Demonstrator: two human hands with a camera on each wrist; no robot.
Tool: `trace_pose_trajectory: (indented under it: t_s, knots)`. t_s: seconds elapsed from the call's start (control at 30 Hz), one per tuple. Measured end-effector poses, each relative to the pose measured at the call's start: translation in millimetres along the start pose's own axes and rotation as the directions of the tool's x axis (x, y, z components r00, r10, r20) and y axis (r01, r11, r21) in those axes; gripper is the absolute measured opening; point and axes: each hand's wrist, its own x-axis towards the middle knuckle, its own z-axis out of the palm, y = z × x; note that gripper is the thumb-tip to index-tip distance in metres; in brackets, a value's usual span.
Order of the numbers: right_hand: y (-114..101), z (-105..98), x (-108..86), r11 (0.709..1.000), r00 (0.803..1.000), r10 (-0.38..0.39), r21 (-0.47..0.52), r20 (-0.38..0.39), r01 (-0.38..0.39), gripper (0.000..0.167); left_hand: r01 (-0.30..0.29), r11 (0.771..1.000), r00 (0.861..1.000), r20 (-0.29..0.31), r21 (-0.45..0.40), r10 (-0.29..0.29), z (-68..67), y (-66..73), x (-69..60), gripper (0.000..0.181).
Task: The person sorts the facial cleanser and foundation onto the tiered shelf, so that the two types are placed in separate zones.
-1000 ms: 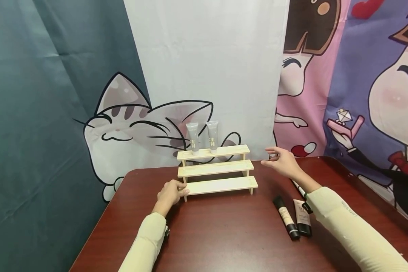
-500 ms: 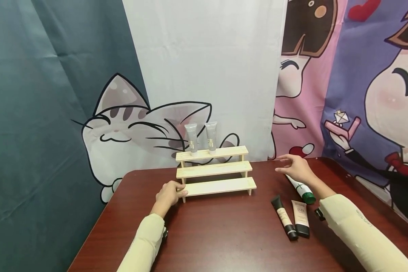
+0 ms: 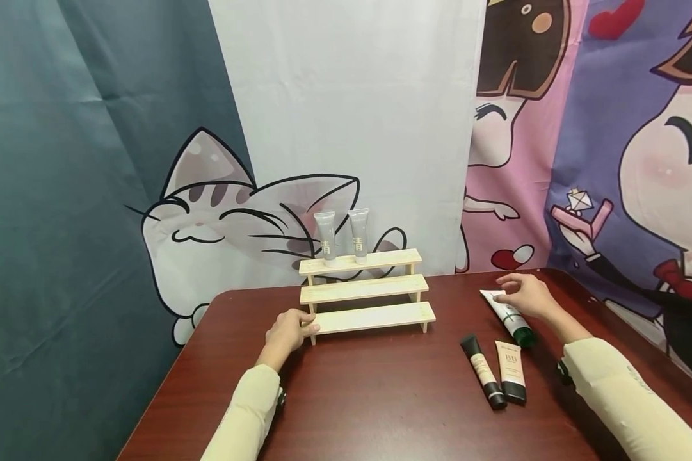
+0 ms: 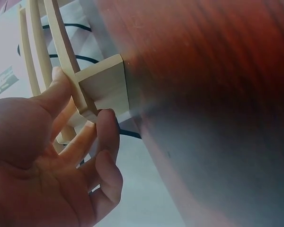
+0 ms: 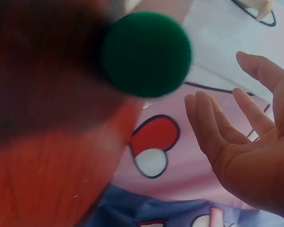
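Observation:
A three-step wooden display rack [image 3: 374, 318] stands on the table. My left hand [image 3: 287, 331] pinches the left end of its lowest step; in the left wrist view the thumb lies on one face of the board [image 4: 66, 42], with fingers at its end and other side. Over a white squeeze tube with a green cap [image 3: 508, 315], my right hand [image 3: 529, 296] hovers with thumb and fingers apart. The right wrist view has the green cap [image 5: 146, 54] close up, and nothing lies between the fingers there. Two clear-grey tubes, one left [image 3: 326, 238] and one right [image 3: 360, 235], stand on the top step.
A black-and-cream tube [image 3: 483, 372] and a beige BB cream tube [image 3: 511, 371] lie side by side on the red-brown table [image 3: 380, 403], nearer than the green-capped one. A printed cartoon curtain [image 3: 357, 115] hangs behind the table's back edge.
My right hand has moved right and down from beside the rack to above the green-capped tube, which has come fully into sight. The left hand stays on the rack.

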Motion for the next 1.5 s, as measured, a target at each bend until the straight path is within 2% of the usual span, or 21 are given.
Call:
trace_pose_trajectory:
  t_s: [0.13, 0.27, 0.43, 0.6, 0.67, 1.0, 1.13, 1.33, 1.5]
  knots:
    - [10, -1, -2.2, 0.999, 0.999, 0.034, 0.019, 0.022, -0.035, 0.046, -0.002, 1.000, 1.000, -0.017, 0.002, 0.002, 1.1, -0.5, 3.0, 0.040]
    - [20, 0, -5.4, 0.998, 0.997, 0.061, 0.023, 0.043, -0.063, 0.046, 0.004, 1.000, 1.000, -0.003, 0.017, -0.004, 3.0, -0.3, 5.0, 0.040]
    - [29, 2, -6.5, 0.996, 0.994, 0.083, 0.017, 0.068, -0.084, 0.047, 0.010, 1.000, 1.000, 0.002, 0.014, -0.010, 4.7, -1.5, 2.1, 0.041]
    - [32, 3, -5.9, 0.990, 0.987, 0.124, 0.058, 0.103, -0.130, 0.049, 0.002, 1.000, 1.000, -0.017, 0.010, -0.002, 4.0, -1.2, 0.6, 0.041]
    - [34, 4, -6.4, 0.987, 0.983, 0.137, 0.068, 0.119, -0.145, 0.049, 0.009, 1.000, 1.000, -0.006, 0.012, -0.009, 4.8, -1.1, -0.1, 0.041]
    - [30, 12, -6.3, 0.989, 0.983, 0.149, 0.003, 0.106, -0.150, 0.056, 0.017, 1.000, 1.000, 0.000, 0.004, -0.017, 3.8, 0.3, -0.7, 0.040]
    - [28, 13, -6.4, 0.987, 0.979, 0.159, -0.023, 0.130, -0.158, 0.057, 0.015, 1.000, 1.000, 0.017, 0.005, -0.015, 3.7, -0.3, -1.3, 0.040]
    - [26, 15, -2.6, 0.986, 0.973, 0.167, -0.009, 0.156, -0.168, 0.057, 0.008, 1.000, 1.000, 0.000, -0.001, -0.008, 3.2, -1.8, 0.2, 0.040]
    - [24, 14, 0.7, 0.990, 0.976, 0.140, -0.033, 0.165, -0.137, 0.057, 0.010, 1.000, 1.000, 0.000, -0.007, -0.010, 2.6, -2.6, 1.1, 0.041]
